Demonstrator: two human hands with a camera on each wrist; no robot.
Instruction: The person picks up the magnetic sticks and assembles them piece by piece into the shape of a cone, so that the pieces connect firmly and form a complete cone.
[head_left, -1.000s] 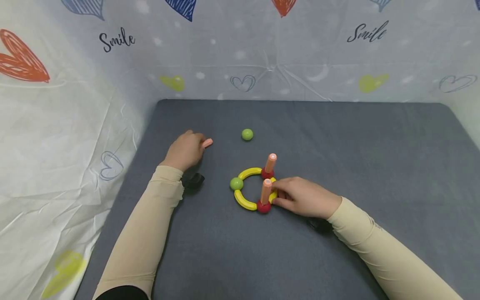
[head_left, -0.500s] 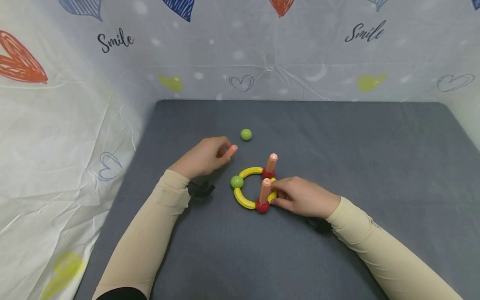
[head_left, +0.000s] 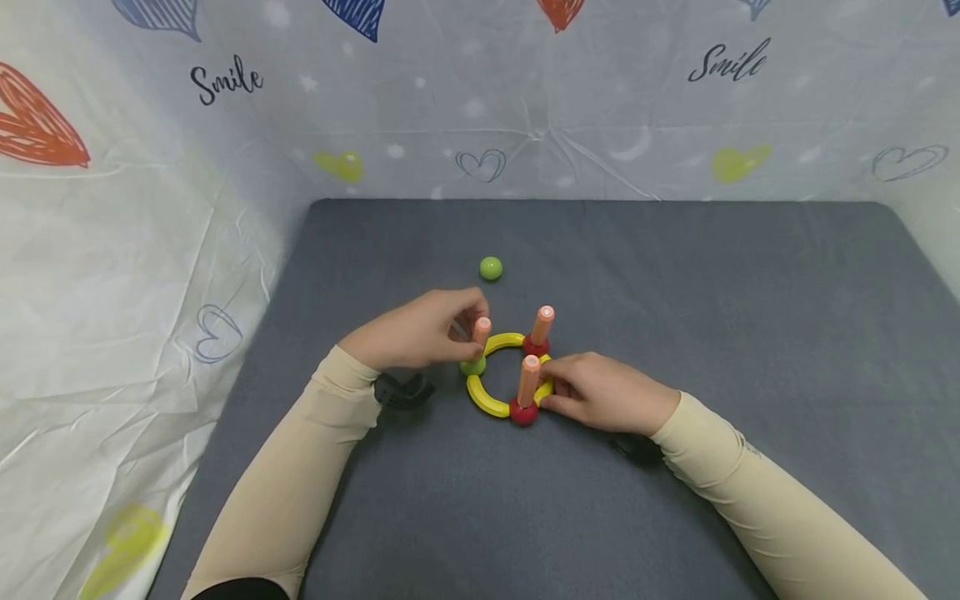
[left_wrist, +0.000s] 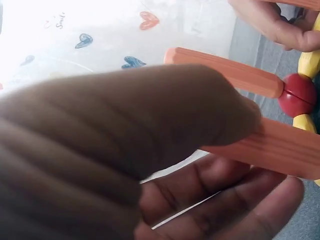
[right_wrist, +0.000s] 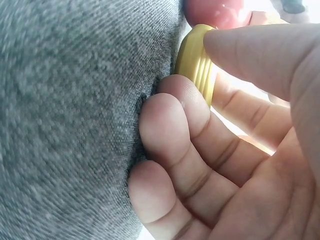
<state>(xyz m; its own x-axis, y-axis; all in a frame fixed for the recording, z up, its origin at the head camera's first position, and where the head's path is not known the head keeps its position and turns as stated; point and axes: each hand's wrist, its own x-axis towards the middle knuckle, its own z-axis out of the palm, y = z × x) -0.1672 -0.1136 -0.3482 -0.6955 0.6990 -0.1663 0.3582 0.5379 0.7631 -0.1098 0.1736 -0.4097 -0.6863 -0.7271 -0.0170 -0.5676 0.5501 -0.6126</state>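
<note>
A ring of yellow curved bars lies on the table, joined by two red balls and a green ball. Out of each red ball an orange rod stands up. My left hand pinches another orange rod between thumb and fingers, upright, its lower end right at the green ball, which the hand partly covers. On the ring's right side my right hand grips a yellow bar, thumb on top and fingertips low against the cloth.
A loose green ball sits on the grey cloth-covered table behind the ring. A white sheet printed with hearts hangs along the back and left side.
My left hand has carried the orange rod from the left over to the ring's green ball, turning it upright. My right hand stays on the yellow bar.
</note>
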